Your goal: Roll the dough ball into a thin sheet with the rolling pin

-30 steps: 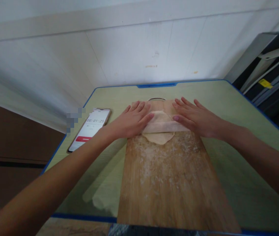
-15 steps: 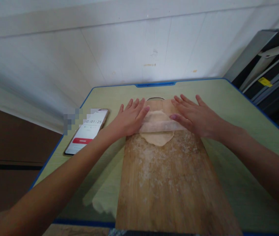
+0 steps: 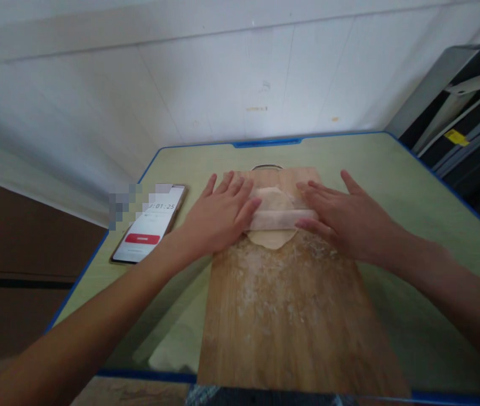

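Observation:
A pale rolling pin (image 3: 280,220) lies crosswise over a flat, roughly round sheet of dough (image 3: 271,239). Dough shows on both the far and near sides of the pin. My left hand (image 3: 225,214) rests flat over the pin's left end, fingers stretched out and spread. Over the right end lies my right hand (image 3: 341,217), also open, with its fingers extended. Both ends of the pin are hidden under the hands. Beneath it all is a wooden board (image 3: 282,327), dusted with flour around the dough.
A phone (image 3: 147,225) showing a running timer lies left of the board, near my left forearm. The green table (image 3: 337,155) has a blue edge and stands against a white wall (image 3: 223,84). Dark folded items with metal bars (image 3: 472,113) lean at the right.
Both hands and the rolling pin have shifted slightly toward me over the dough. My right hand sits a little farther right, and more of the board's far end shows.

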The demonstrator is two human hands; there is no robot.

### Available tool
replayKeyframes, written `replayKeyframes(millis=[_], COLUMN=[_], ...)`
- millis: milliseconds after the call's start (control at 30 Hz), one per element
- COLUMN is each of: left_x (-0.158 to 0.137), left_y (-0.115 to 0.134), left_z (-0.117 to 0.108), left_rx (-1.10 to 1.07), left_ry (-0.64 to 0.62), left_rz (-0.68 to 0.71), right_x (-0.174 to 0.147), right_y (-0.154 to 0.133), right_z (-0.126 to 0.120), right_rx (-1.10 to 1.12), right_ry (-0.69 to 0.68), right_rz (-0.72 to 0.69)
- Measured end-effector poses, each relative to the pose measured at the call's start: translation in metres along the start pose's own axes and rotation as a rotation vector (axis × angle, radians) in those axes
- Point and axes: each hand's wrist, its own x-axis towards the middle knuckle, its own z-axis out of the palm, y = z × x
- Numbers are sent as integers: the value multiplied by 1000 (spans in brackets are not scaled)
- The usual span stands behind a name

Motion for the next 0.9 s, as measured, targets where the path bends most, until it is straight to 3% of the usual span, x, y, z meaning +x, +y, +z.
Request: replayKeyframes(millis=[133, 333, 533, 767, 900], left_x=[-18, 15, -20, 8, -15], left_y=[8, -3, 11, 2, 11], left_z=[-4, 3, -3, 2, -2], left_rx=[22, 41, 14, 41, 6], left_ry=[56, -4, 88, 41, 87], left_rz=[74, -19, 73, -5, 37], right_x=[-15, 6, -21, 2, -16], right_y=[-6, 5, -9, 0, -7], right_z=[-2, 7, -2, 2, -1], right_rx=[17, -8, 15, 21, 1], right_ry=[53, 0, 62, -56, 31], right_rz=[-57, 27, -28, 93, 13])
